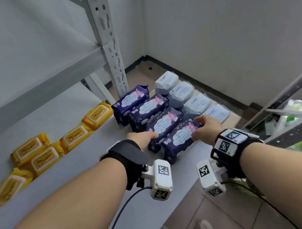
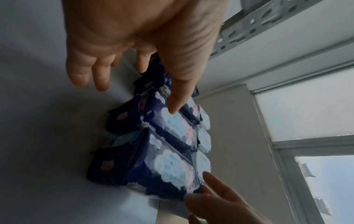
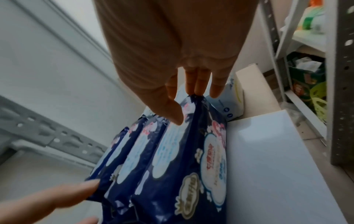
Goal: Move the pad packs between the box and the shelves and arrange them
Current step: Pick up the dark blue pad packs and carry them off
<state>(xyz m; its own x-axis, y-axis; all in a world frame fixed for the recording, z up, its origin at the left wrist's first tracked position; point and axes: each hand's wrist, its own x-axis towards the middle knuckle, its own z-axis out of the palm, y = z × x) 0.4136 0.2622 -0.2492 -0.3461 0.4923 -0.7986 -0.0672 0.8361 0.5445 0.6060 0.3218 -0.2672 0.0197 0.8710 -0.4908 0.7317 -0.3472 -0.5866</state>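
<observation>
Several dark blue pad packs (image 1: 145,107) stand side by side at the right end of the lower shelf (image 1: 87,170). My right hand (image 1: 204,127) holds the far end of the nearest blue pack (image 1: 178,139), thumb on one face (image 3: 176,119) and fingers on the end seam. My left hand (image 1: 144,138) is open, its straight fingers touching the near end of the pack behind it (image 1: 165,125). Past the shelf's end, several white pad packs (image 1: 182,93) lie in a row in a cardboard box (image 1: 235,119) on the floor.
Several yellow wipe packs (image 1: 40,157) lie along the shelf to the left. A perforated upright post (image 1: 109,41) rises behind the blue packs. A second rack (image 1: 296,127) with green goods stands at the right. An upper shelf (image 1: 39,86) overhangs, and tiled floor lies below.
</observation>
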